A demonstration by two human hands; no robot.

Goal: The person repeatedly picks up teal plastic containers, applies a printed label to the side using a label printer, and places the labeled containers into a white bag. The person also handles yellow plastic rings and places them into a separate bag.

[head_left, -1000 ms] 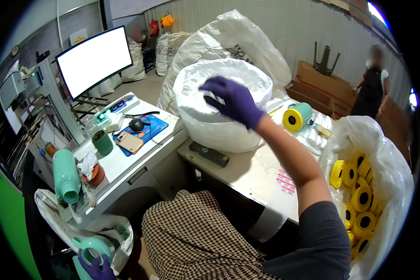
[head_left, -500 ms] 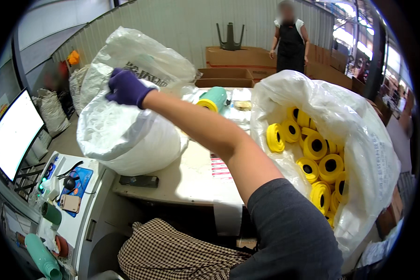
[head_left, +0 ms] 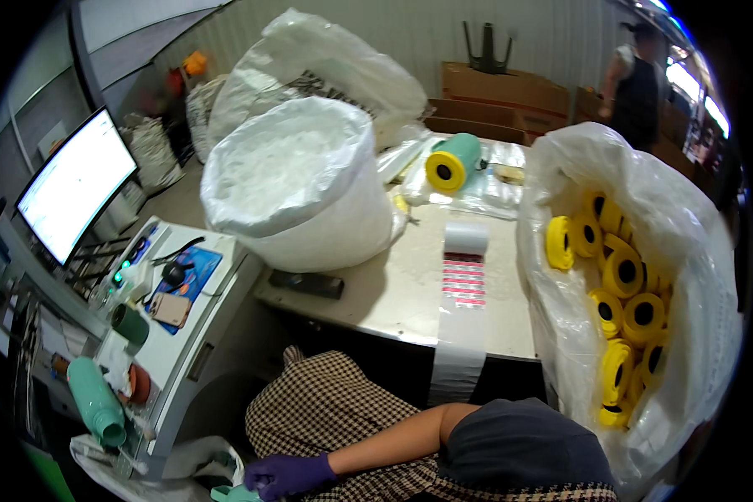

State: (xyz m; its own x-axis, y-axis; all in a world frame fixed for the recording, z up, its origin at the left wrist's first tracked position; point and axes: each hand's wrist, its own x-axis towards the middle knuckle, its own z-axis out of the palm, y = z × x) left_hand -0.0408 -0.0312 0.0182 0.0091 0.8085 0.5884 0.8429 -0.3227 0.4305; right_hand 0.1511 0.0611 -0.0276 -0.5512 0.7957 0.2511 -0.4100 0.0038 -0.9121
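My right hand, in a purple glove, is low at the bottom edge, left of my checked apron. Its fingers are curled around a teal plastic piece, mostly cut off by the frame's edge, so its kind does not show. A crumpled white bag lies next to it. My left hand is out of view. Just left of the bag a teal bottle rests with its neck pointing down. A large white sack of whitish translucent pieces stands on the table, far from my hand.
A clear bag of yellow, black-centred rings stands at the right. On the table are a teal and yellow cylinder, a label roll and a dark block. A side desk holds a phone. A person stands behind.
My right hand has left the white sack and come down to the lower left, onto the teal piece. The view has turned, uncovering the label roll. The person behind has turned aside.
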